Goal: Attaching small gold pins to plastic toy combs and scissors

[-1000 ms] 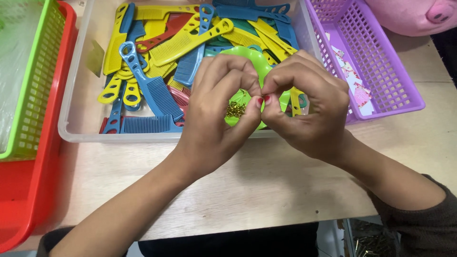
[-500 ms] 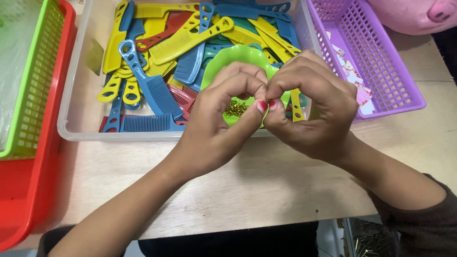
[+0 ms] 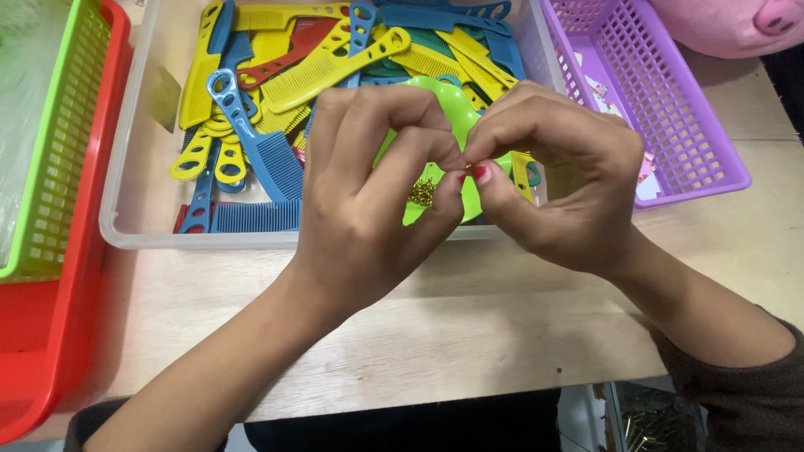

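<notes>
My left hand and my right hand meet above the front edge of a clear plastic bin, thumbs and fingertips pinched together. Between them they hold a bright green rounded plastic piece, mostly hidden by the fingers. A small gold glittery bit shows against the green just left of my left thumb. My right thumb has a red nail. What exactly the fingertips pinch I cannot tell.
The bin holds several yellow, blue and red plastic combs. A purple basket stands to the right, with a pink plush toy behind it. A green basket sits in a red tray at left. All rest on a wooden table.
The green piece has turned between my fingers, showing more of its rounded face. Both hands stay pinched together and have barely shifted.
</notes>
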